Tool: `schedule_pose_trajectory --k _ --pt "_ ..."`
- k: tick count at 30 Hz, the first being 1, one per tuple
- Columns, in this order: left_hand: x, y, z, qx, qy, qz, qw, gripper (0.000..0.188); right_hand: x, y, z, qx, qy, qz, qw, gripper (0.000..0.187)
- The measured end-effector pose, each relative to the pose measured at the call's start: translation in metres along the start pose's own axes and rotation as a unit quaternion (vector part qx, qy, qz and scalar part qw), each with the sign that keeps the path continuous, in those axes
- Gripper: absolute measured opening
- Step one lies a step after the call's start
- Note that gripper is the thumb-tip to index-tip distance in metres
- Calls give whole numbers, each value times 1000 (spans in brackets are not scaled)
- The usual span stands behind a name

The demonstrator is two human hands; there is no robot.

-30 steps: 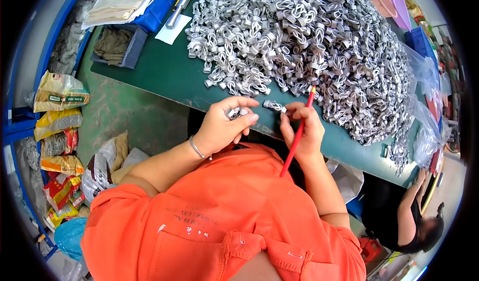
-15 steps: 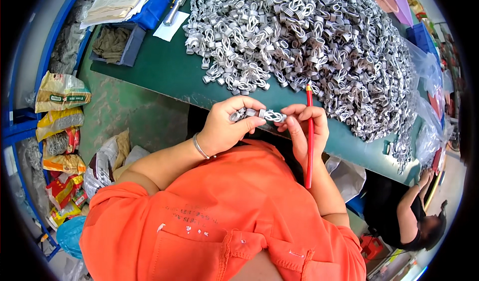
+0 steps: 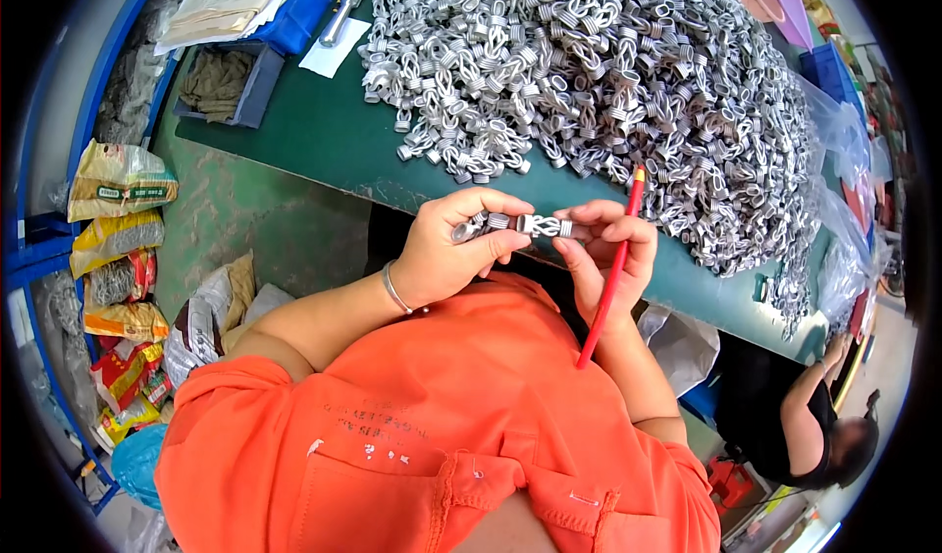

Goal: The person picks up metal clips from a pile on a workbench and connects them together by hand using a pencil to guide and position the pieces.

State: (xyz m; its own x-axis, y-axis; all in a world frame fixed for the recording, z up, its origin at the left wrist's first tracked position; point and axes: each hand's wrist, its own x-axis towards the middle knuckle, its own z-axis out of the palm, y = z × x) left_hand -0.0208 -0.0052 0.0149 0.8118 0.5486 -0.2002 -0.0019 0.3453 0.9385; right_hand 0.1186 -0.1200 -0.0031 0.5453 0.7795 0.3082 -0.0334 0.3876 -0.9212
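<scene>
At mid-frame our left hand (image 3: 439, 245) grips metal links (image 3: 479, 225) while our right hand (image 3: 634, 266) pinches another link (image 3: 545, 226) and a red pencil (image 3: 607, 286), so crowding could make one slip.

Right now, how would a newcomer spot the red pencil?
Find the pile of grey parts on the green table. Just below it in view, the pencil slants across the right hand. Unlike those short parts, it is long, straight and red, with a yellowish tip.
</scene>
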Motion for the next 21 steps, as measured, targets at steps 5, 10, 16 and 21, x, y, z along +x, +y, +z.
schedule_pose_trajectory --k 5,10,16,21 --pt "2 -1 -1 -107 -22 -76 991 21 6 -6 2 -90 -46 -112 988 45" --pt "6 -2 -10 -400 -17 -221 889 24 29 -13 15 -123 -130 -139 974 29" --pt "-2 -6 -22 -371 18 -151 916 11 69 11 28 -362 -71 -263 892 26" --pt "0 1 -19 -267 78 -137 951 10 82 19 34 -463 -142 -237 842 28"
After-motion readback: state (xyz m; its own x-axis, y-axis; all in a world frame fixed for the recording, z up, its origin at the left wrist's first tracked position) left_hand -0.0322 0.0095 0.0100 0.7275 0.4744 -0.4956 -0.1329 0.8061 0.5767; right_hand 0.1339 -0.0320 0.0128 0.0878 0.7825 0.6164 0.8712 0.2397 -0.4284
